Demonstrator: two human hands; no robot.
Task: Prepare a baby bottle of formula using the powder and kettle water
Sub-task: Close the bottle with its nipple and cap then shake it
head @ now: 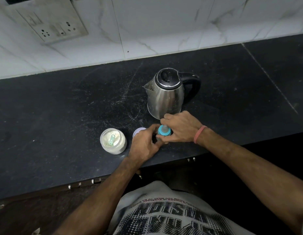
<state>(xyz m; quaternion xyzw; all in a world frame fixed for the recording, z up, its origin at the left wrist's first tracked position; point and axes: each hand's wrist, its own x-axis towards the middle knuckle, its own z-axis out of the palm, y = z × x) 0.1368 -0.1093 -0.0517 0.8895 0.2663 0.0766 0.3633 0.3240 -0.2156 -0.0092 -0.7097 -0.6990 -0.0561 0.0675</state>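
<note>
black speckled counter [62, 107], steel-and-black kettle [166, 97], teal bottle cap [161, 131], white marbled wall tiles [164, 22].

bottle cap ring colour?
Teal-blue, with a clear nipple on top; the head view shows the bottle cap ring between both hands.

On the counter [62, 107], the jar [113, 141] sits left of the lid [138, 131] and bottle [162, 131]; the kettle [166, 94] stands behind, all near the front edge.
</note>
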